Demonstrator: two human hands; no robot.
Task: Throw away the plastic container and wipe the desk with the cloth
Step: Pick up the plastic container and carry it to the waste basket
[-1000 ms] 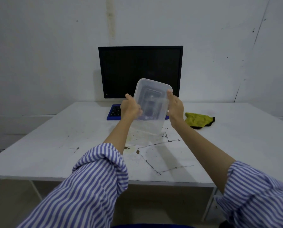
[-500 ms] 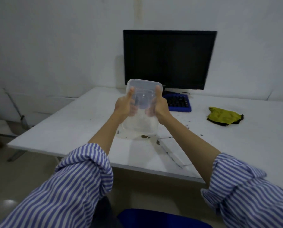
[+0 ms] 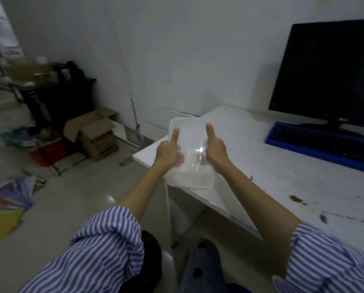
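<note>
A clear plastic container (image 3: 190, 144) is held up in the air over the left corner of the white desk (image 3: 282, 166). My left hand (image 3: 168, 151) grips its left side and my right hand (image 3: 215, 151) grips its right side, both thumbs lying on its near face and the fingers curled behind it. Dark stains and crumbs (image 3: 297, 199) mark the desk top at the right. The cloth is out of view.
A black monitor (image 3: 329, 77) and a blue keyboard (image 3: 325, 144) stand at the back of the desk. On the floor to the left lie an open cardboard box (image 3: 94, 134), a red bin (image 3: 50, 153), scattered papers (image 3: 7, 199) and a dark cabinet (image 3: 58, 98).
The view has swung to the left, off the desk and towards the floor. Both hands have carried the container leftward to the desk's corner. The yellow cloth has left the view.
</note>
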